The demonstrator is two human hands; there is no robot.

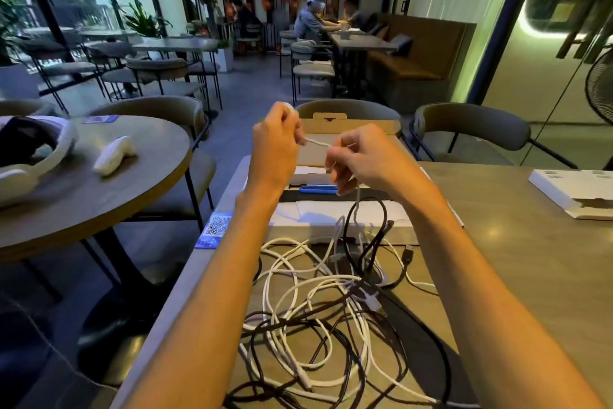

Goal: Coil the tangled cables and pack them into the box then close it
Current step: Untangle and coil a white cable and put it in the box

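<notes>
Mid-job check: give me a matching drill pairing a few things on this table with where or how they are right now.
Things:
1 white cable
2 tangle of cables
3 box
4 QR card

States:
A spread loose on the table
B pinched between left hand and right hand
C open, beyond both hands
D at the table's left edge

Pairs: 1-B, 2-A, 3-C, 4-D
</notes>
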